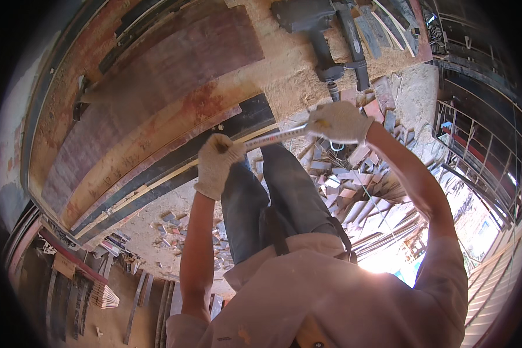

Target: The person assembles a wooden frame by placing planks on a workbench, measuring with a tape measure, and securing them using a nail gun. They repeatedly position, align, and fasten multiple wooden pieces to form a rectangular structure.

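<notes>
Both my hands wear pale knitted gloves and are raised in front of my thighs. Between them stretches a white tape measure blade (274,137), slanting up toward the right. My left hand (217,165) is closed around the blade's left end. At the blade's other end, my right hand (340,123) is closed, with a bit of yellow showing between its fingers; the tape's case is mostly hidden there. Just beyond the right hand, a dark power tool (322,49) with a narrow nose lies on the dusty work surface. Long boards (156,180) lie beyond and left of my left hand.
A large reddish-brown panel (197,52) covers much of the work surface at the far left. Wood offcuts (354,185) litter the ground by my legs. Metal railings (481,139) stand at the right, and stacked planks (69,290) at the lower left.
</notes>
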